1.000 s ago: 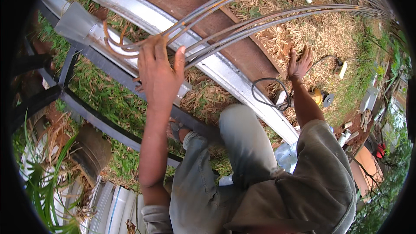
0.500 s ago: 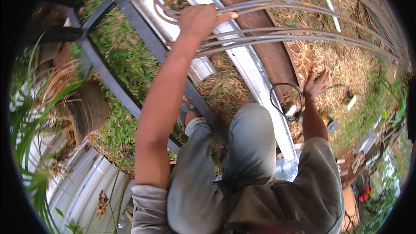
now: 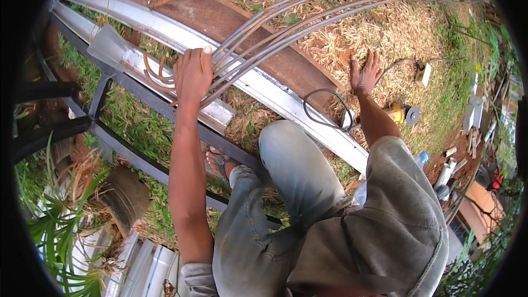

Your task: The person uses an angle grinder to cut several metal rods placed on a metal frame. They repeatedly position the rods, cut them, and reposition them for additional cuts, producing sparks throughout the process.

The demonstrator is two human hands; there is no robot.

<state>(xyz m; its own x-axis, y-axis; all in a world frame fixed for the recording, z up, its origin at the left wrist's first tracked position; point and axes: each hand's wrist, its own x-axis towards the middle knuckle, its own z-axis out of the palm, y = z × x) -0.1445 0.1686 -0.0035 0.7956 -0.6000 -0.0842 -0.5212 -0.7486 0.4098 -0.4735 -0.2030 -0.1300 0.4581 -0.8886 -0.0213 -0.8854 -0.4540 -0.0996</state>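
My left hand (image 3: 192,77) is closed around a bundle of long, thin steel rods (image 3: 286,15), rust-streaked and bent at their near ends. The rods arc away to the far right, over a silver metal channel (image 3: 264,82) and a rusty brown steel beam (image 3: 242,27). My right hand (image 3: 365,73) holds nothing; its fingers are spread over dry grass. Just behind that hand lies a yellow angle grinder (image 3: 396,113) with a grey disc, partly hidden by my forearm. Its black cord (image 3: 316,124) loops across the channel's end.
A black metal frame (image 3: 129,146) stands on the left over green grass. White corrugated sheets (image 3: 148,267) lie at the lower left, beside a leafy plant (image 3: 60,231). A white plug socket (image 3: 423,75) lies at right. A plastic bottle (image 3: 422,158) and scraps lie by my right sleeve.
The view has turned, bringing more of the left channel and the grinder into sight. My left hand, still around the rods, appears lower and farther left; my right hand stays spread.
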